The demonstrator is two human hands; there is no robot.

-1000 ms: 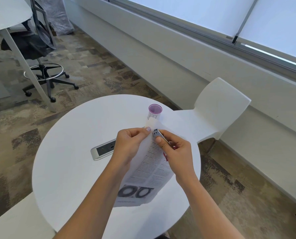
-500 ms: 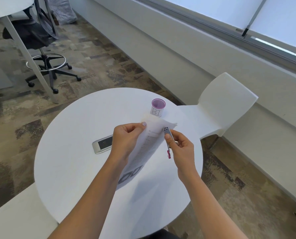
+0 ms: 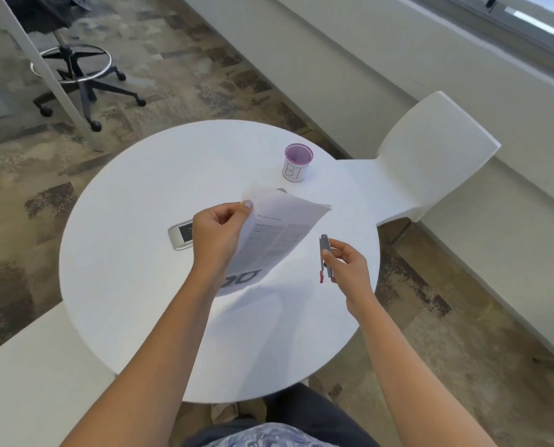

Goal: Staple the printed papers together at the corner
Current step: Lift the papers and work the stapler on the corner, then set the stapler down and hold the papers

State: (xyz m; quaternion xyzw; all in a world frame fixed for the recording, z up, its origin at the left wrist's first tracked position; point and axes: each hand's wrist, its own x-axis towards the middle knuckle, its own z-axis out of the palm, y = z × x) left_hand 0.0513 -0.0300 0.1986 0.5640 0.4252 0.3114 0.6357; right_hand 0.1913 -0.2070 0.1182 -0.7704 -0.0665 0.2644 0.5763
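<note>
My left hand (image 3: 219,235) pinches the printed papers (image 3: 274,235) near their top left corner and holds them tilted above the round white table (image 3: 133,285). The sheets carry small text and a dark picture at the lower end. My right hand (image 3: 346,266) holds a small metal stapler (image 3: 324,256) with red ends, upright, a short way to the right of the papers and not touching them.
A purple-rimmed cup (image 3: 297,162) marked "BT" stands at the table's far side. A silver power outlet plate (image 3: 182,235) is set in the tabletop behind my left hand. A white chair (image 3: 430,156) is at the right, a white bench (image 3: 27,382) at the left, and an office stool (image 3: 75,69) on the floor beyond.
The stapler was at the papers' top corner; my right hand has drawn it away to the right and down. My left hand keeps the papers, now swung leftward and lifted.
</note>
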